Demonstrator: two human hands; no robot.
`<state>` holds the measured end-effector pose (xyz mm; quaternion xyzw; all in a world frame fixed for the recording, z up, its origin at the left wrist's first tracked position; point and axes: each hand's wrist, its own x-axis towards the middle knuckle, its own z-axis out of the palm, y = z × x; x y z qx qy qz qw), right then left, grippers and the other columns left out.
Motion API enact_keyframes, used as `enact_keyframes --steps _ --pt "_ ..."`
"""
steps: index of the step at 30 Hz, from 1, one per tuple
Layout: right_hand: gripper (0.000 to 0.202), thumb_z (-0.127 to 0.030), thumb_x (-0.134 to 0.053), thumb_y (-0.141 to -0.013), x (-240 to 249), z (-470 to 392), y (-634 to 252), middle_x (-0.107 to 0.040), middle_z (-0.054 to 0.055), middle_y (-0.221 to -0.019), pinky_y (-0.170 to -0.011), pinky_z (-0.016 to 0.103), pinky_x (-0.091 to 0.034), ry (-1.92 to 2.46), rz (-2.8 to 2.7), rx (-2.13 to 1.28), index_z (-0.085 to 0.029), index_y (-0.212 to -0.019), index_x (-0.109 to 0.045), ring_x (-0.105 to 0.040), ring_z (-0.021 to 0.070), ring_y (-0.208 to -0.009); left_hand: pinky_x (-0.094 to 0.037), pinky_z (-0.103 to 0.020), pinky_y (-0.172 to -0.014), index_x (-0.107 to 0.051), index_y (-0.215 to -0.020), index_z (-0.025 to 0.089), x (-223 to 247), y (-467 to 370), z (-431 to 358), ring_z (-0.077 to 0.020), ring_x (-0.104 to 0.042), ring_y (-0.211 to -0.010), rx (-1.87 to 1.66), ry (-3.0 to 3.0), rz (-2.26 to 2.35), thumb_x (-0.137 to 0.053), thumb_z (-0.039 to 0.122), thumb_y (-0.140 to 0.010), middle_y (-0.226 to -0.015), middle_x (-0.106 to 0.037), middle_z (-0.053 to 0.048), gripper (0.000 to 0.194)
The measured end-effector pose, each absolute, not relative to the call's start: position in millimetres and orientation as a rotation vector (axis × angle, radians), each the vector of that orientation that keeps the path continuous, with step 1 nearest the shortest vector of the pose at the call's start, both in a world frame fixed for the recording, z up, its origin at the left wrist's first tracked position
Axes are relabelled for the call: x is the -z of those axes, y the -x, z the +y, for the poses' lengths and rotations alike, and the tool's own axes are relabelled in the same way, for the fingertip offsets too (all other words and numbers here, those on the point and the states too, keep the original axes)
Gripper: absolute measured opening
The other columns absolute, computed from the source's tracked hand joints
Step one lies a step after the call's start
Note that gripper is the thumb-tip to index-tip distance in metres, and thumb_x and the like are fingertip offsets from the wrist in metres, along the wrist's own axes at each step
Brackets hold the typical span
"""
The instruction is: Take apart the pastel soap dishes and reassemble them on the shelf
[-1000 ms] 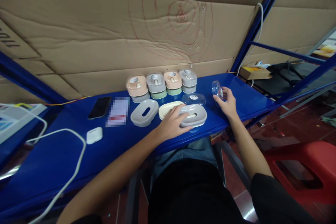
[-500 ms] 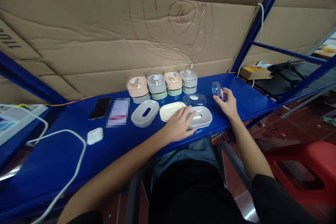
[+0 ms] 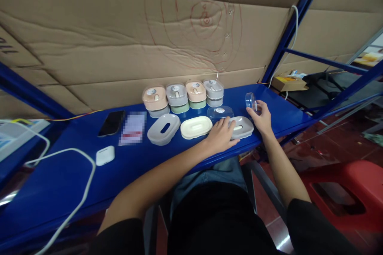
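My left hand [image 3: 220, 135] rests on the left side of a grey oval tray [image 3: 245, 127], its fingers curved over the rim. Upright in my right hand [image 3: 261, 116] is a clear plastic lid [image 3: 250, 102], gripped between thumb and fingers above the table. Another clear lid [image 3: 220, 113] with a round label lies just behind the left hand. To the left sit a cream oval tray [image 3: 196, 127] and a grey oval piece [image 3: 163, 129] with a slot through it.
Several stacked boxes [image 3: 178, 97] with clear lids line the back of the blue table [image 3: 131, 171]. A phone [image 3: 111, 123], a blurred packet [image 3: 132, 128], a white case [image 3: 105, 155] and a white cable lie left. A red stool [image 3: 363, 183] stands right.
My left hand has moved right, and the grey tray has shifted right with it, away from the cream tray. My right hand still holds the clear lid, slightly further right.
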<state>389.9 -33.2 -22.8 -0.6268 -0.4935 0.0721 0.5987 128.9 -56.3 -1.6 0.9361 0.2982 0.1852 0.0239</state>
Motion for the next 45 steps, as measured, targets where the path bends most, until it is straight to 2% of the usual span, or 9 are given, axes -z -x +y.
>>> enact_keyframes --steps 3,11,14,19,25,29,33,36,45 --pt "0.089 -0.077 -0.088 -0.071 25.8 -31.1 -394.0 -0.080 0.017 -0.127 -0.108 0.059 -0.059 1.541 -1.112 -0.183 -0.020 -0.137 -0.068 -0.076 0.0381 -0.117 -0.053 -0.058 -0.120 -0.052 -0.153 0.011 6.1 -127.8 -53.3 -0.0461 -0.061 -0.146 -0.617 -2.858 0.957 -0.076 0.050 -0.103 -0.162 -0.055 -0.030 0.068" --pt "0.096 -0.077 -0.082 -0.074 36.8 -26.3 -407.9 -0.074 0.025 -0.138 -0.114 0.061 -0.055 1.801 -1.234 -0.025 -0.013 -0.145 -0.068 -0.071 0.0446 -0.126 -0.054 -0.062 -0.119 -0.045 -0.159 0.012 12.0 -124.0 -48.9 -0.0485 -0.061 -0.145 -0.661 -2.744 0.980 -0.081 0.048 -0.096 -0.161 -0.055 -0.030 0.081" --pt "0.095 -0.075 -0.083 -0.075 40.4 -26.1 -411.0 -0.072 0.026 -0.142 -0.117 0.064 -0.053 1.887 -1.317 0.040 -0.014 -0.147 -0.067 -0.067 0.0483 -0.134 -0.054 -0.061 -0.119 -0.044 -0.160 0.012 10.7 -128.2 -47.1 -0.0485 -0.061 -0.145 -0.660 -2.677 1.000 -0.087 0.047 -0.091 -0.161 -0.054 -0.030 0.089" --pt "0.096 -0.075 -0.084 -0.078 39.6 -23.1 -413.0 -0.068 0.027 -0.150 -0.117 0.068 -0.052 1.988 -1.396 0.047 -0.016 -0.152 -0.064 -0.063 0.0513 -0.140 -0.054 -0.062 -0.121 -0.047 -0.157 0.015 9.2 -126.4 -47.7 -0.0472 -0.062 -0.145 -0.692 -2.658 0.973 -0.088 0.045 -0.090 -0.159 -0.056 -0.027 0.084" --pt "0.107 -0.071 -0.094 -0.069 28.2 -14.0 -412.6 -0.071 0.028 -0.145 -0.117 0.070 -0.053 2.054 -1.479 -0.013 -0.016 -0.155 -0.061 -0.063 0.0534 -0.140 -0.054 -0.064 -0.121 -0.046 -0.158 0.015 11.7 -115.8 -51.5 -0.0479 -0.061 -0.145 -0.724 -2.592 0.996 -0.089 0.041 -0.089 -0.154 -0.058 -0.026 0.085" --pt "0.106 -0.073 -0.091 -0.071 12.1 -26.4 -415.4 -0.071 0.025 -0.147 -0.120 0.071 -0.052 1.782 -1.503 -0.044 -0.018 -0.156 -0.058 -0.066 0.0502 -0.139 -0.049 -0.067 -0.127 -0.032 -0.168 0.017 18.1 -113.1 -48.7 -0.0488 -0.055 -0.155 -0.792 -2.422 0.983 -0.096 0.037 -0.083 -0.163 -0.051 -0.028 0.108" --pt "0.109 -0.069 -0.095 -0.074 -16.0 -54.6 -410.8 -0.072 0.015 -0.153 -0.128 0.060 -0.051 1.304 -1.861 -0.460 -0.028 -0.164 -0.051 -0.069 0.0398 -0.144 -0.048 -0.069 -0.128 -0.015 -0.176 0.020 22.8 -114.6 -42.3 -0.0489 -0.053 -0.157 -0.803 -2.239 0.900 -0.102 0.034 -0.077 -0.165 -0.052 -0.029 0.132" --pt "0.108 -0.064 -0.100 -0.072 -34.7 -69.3 -398.8 -0.073 0.012 -0.155 -0.128 0.059 -0.052 1.234 -2.084 -0.657 -0.031 -0.164 -0.056 -0.070 0.0396 -0.144 -0.049 -0.069 -0.126 -0.006 -0.179 0.022 24.7 -116.5 -39.8 -0.0491 -0.052 -0.159 -0.812 -2.140 0.872 -0.104 0.034 -0.075 -0.167 -0.052 -0.029 0.143" --pt "0.093 -0.064 -0.098 -0.071 -40.0 -65.0 -378.5 -0.074 0.011 -0.154 -0.122 0.063 -0.054 1.246 -2.293 -0.574 -0.031 -0.153 -0.069 -0.070 0.0416 -0.141 -0.053 -0.067 -0.124 -0.005 -0.181 0.022 27.1 -117.9 -39.7 -0.0476 -0.059 -0.154 -0.825 -2.127 0.881 -0.104 0.030 -0.074 -0.167 -0.056 -0.029 0.146"
